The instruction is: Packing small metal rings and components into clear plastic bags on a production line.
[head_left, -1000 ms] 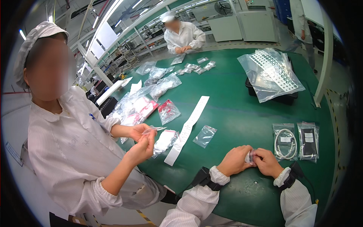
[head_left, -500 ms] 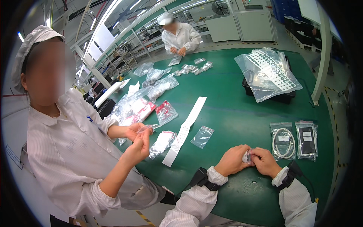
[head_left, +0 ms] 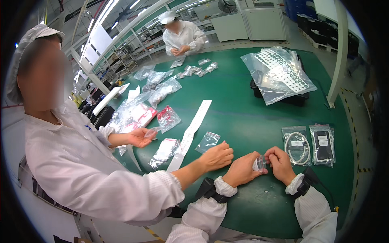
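Observation:
Over the near right part of the green table (head_left: 235,121), my left hand (head_left: 244,169) is closed round a small clear plastic bag (head_left: 259,163). What lies inside the bag is too small to make out. My right hand (head_left: 280,163) pinches the right edge of the same bag, its fingers bent. Left of my hands, a co-worker's hand (head_left: 219,156) reaches over the table close to a flat clear zip bag (head_left: 208,141). That person's other hand (head_left: 141,137) holds another clear bag (head_left: 152,132).
A bagged white cable (head_left: 297,150) and bagged dark flat pieces (head_left: 322,142) lie to the right. A long white paper strip (head_left: 190,133) separates my side from small bags (head_left: 164,153). Behind stands a black bin (head_left: 302,98) under sticker sheets. Another person (head_left: 182,38) works at the far edge.
The co-worker's near hand has moved right, from the held bag toward the flat zip bag. My right hand has shifted to the bag's upper right edge, uncovering more of it.

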The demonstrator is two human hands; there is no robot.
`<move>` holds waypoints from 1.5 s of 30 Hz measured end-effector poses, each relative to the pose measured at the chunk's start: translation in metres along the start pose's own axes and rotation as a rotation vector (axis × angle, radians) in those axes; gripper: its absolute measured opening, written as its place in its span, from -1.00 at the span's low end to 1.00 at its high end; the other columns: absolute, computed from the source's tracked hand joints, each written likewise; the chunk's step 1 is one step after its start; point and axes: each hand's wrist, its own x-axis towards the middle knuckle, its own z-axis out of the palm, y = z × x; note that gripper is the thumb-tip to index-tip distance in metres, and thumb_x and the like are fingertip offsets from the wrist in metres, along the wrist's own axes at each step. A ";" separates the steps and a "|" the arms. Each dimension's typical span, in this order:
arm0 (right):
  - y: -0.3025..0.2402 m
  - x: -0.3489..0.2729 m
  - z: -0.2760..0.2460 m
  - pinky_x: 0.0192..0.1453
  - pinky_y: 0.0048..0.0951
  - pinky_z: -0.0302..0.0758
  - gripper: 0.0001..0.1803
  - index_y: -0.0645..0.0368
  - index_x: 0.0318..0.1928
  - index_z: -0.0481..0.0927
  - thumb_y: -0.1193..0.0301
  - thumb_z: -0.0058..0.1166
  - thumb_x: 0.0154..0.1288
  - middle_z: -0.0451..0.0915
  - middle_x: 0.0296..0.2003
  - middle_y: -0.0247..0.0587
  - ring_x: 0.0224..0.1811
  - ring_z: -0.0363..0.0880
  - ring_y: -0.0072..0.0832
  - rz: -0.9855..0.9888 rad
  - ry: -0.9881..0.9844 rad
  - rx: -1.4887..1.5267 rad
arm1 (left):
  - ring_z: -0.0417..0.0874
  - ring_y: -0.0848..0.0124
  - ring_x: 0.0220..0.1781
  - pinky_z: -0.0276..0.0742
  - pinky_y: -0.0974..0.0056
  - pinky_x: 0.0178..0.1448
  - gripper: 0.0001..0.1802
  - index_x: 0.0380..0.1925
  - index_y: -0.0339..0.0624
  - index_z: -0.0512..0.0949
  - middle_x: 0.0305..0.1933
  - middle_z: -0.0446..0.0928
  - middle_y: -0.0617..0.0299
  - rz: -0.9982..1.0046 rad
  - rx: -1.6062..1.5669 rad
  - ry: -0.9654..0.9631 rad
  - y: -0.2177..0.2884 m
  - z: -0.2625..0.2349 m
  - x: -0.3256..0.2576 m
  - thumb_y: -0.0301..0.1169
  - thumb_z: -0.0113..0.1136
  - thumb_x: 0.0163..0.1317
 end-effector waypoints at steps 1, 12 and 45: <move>0.002 0.002 -0.001 -0.13 -0.46 0.56 -0.85 0.30 -0.14 0.58 0.55 -0.07 0.44 0.64 -0.28 -0.20 -0.25 0.61 -0.53 0.006 0.059 0.019 | 0.68 -0.02 -0.18 0.56 0.06 -0.11 -0.36 -0.09 -0.28 0.52 -0.25 0.63 -0.02 -0.017 0.050 -0.038 0.001 0.002 -0.001 0.01 0.53 0.09; 0.002 0.008 -0.004 0.14 -0.41 0.51 -0.79 0.27 -0.02 0.55 0.43 -0.11 0.55 0.65 -0.11 -0.24 -0.04 0.59 -0.51 0.020 0.098 -0.039 | 0.64 -0.09 -0.20 0.53 0.00 -0.13 -0.32 -0.16 -0.30 0.49 -0.27 0.60 -0.09 0.115 0.056 -0.314 0.015 0.015 -0.009 0.14 0.43 0.14; -0.012 0.025 0.065 0.56 -0.14 0.23 -0.40 0.41 0.36 0.35 0.22 0.00 0.50 0.31 0.43 0.10 0.48 0.28 -0.04 -0.692 -0.652 -0.896 | 0.53 0.56 -0.31 0.50 0.39 -0.20 -0.56 -0.21 -0.19 0.49 -0.35 0.51 0.35 -0.009 -0.366 0.713 -0.062 -0.076 -0.007 -0.27 0.59 0.13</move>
